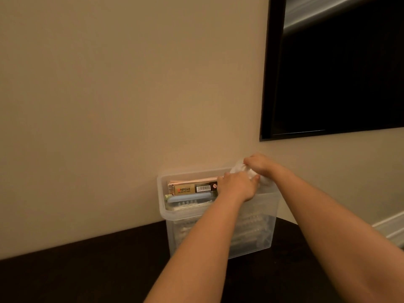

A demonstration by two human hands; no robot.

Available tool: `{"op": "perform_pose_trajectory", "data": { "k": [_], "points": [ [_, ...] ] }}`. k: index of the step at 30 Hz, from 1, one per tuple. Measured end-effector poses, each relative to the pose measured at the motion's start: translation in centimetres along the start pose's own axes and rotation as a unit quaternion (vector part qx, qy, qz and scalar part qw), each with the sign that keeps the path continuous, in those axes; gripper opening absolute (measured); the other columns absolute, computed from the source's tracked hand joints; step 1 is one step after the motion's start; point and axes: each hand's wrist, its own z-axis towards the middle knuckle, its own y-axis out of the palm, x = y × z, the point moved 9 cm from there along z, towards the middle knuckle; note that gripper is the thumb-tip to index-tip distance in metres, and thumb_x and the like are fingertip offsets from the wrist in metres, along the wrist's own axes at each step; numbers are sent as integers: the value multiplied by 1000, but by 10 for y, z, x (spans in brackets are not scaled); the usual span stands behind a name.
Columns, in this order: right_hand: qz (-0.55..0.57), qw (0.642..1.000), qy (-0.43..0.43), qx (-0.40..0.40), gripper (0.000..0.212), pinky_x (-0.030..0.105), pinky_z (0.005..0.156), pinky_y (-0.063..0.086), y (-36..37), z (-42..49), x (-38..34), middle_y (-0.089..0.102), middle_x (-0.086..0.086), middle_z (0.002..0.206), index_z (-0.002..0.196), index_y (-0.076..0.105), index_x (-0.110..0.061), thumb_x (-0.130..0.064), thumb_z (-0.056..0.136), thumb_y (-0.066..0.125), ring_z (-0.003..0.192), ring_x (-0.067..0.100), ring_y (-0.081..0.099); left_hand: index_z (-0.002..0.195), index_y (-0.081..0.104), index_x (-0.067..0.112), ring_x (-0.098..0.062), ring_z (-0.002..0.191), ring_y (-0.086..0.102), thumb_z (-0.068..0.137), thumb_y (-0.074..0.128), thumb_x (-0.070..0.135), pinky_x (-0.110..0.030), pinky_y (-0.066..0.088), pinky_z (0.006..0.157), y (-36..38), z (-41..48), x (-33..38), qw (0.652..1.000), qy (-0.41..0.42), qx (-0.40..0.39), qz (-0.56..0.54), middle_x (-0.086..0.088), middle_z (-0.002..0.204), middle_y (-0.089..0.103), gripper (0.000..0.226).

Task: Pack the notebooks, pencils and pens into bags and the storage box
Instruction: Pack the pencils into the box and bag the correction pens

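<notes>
**Both hands on a plastic bag at the right end of the storage box**

Head view, warm dim light. The storage box (179, 232) is translucent plastic with no lid on it. It stands on the dark worktop (87, 270), its back close against the beige wall (131, 84).

Hands: both meet over the right end of the box, at rim height. The right hand (260, 165) is farther back, nearer the wall, with its fingers curled and pinching the bunched top of a thin, clear-to-white plastic bag (238, 168). The left hand (237, 185) is nearer the camera, just below and touching the right. Its fingers are curled into the same bag lower down. The bag sits at the box's right rim. Its contents cannot be made out, and the hands hide most of it.

Box contents, left of the hands:
- a gold carton (188, 189) lying lengthwise near the top, with a printed label and a barcode
- a pink notebook (192, 179) edge-up just behind the carton, toward the wall
- a blue-grey oblong item (188, 198) just in front of the carton and lower down
- pale, clear-wrapped packets (251, 226) showing through the front wall, blurred, so what they are is not readable

Surroundings: a black framed panel (338, 73) hangs on the wall at upper right, well above the box. A white baseboard (391, 226) shows at the far right edge. Both forearms are bare.
</notes>
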Motion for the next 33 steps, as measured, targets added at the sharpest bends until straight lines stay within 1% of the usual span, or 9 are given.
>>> {"op": "perform_pose_trajectory", "data": {
  "k": [3,5,7,9,14,17,20,24,33],
  "points": [
    [0,999,32,28,28,29,74,36,-7,1,12,49,14,97,87,57,-5,-19,98,35,88,26,50,126,55,13,-34,125,38,98,29,44,-40,28,99,-9,-4,-12,999,16,24,22,-16,133,52,49],
    [57,997,46,32,32,29,61,37,-7,-1,22,53,17,92,71,52,-8,-17,97,36,72,23,49,127,56,17,-31,124,39,97,33,42,-39,29,98,-20,-10,-18,997,28,64,19,-12,133,52,45],
    [142,988,64,18,32,29,57,39,-2,-9,31,58,19,97,82,58,-6,-24,99,36,71,22,52,130,52,19,-29,124,39,97,33,43,-39,28,98,-35,-16,-30,994,28,101,28,-9,135,51,45],
    [207,975,71,-23,40,33,69,47,5,-18,34,60,19,112,108,59,-4,-36,100,37,88,27,58,134,47,19,-27,126,39,97,33,46,-40,27,101,-47,-22,-51,992,7,120,49,-7,139,47,48],
    [173,978,68,-92,56,38,87,43,14,-38,27,44,16,137,141,39,-11,-48,98,36,107,30,51,142,32,18,-34,133,31,94,33,55,-47,21,107,-58,-44,-131,984,-138,85,74,-14,148,33,60],
    [167,981,54,-85,54,35,86,39,16,-44,21,41,19,139,142,35,-8,-43,101,31,102,27,48,147,17,11,-41,137,23,92,39,57,-47,22,112,-43,-56,-165,972,-213,34,-88,-25,153,10,75],
    [160,984,43,-69,51,35,86,37,15,-47,18,43,20,137,141,36,-6,-39,102,28,100,26,46,148,4,-1,-39,140,18,94,42,49,-36,21,112,-34,-60,-163,957,-199,27,-207,-29,153,0,83],
    [157,984,46,-69,51,35,85,38,19,-49,15,46,16,118,138,39,-6,-41,102,27,97,27,48,146,6,-6,-35,136,29,94,44,50,-35,27,108,-39,-66,-167,954,-196,59,-221,-21,151,16,85],
    [145,984,20,-100,57,36,87,39,45,-69,-15,50,16,127,138,40,-9,-48,101,23,100,26,51,146,12,-5,-33,133,33,94,43,51,-37,30,107,-54,-96,-200,954,-197,65,-219,-18,150,21,82]
  ]
}}
